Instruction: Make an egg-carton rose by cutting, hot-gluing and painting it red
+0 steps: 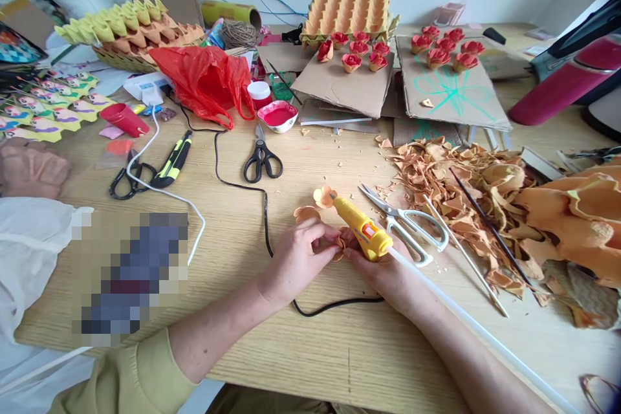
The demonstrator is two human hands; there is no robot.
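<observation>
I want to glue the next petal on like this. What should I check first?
1. Glue gun held firmly: ok, the right hand grips it, nozzle pointing away from the body.
2. Fingers away from the hot nozzle: ok, the left hand pinches the small paper piece well behind the tip.
3. Next petal within reach: ok, loose petals lie just beyond the left hand.
4. Black cord free: cannot tell, it runs under both wrists.
5. White-handled scissors out of the way: not ok, they lie right beside the right hand.
6. Glue stick loaded: ok, a long one sticks out of the back.
</observation>
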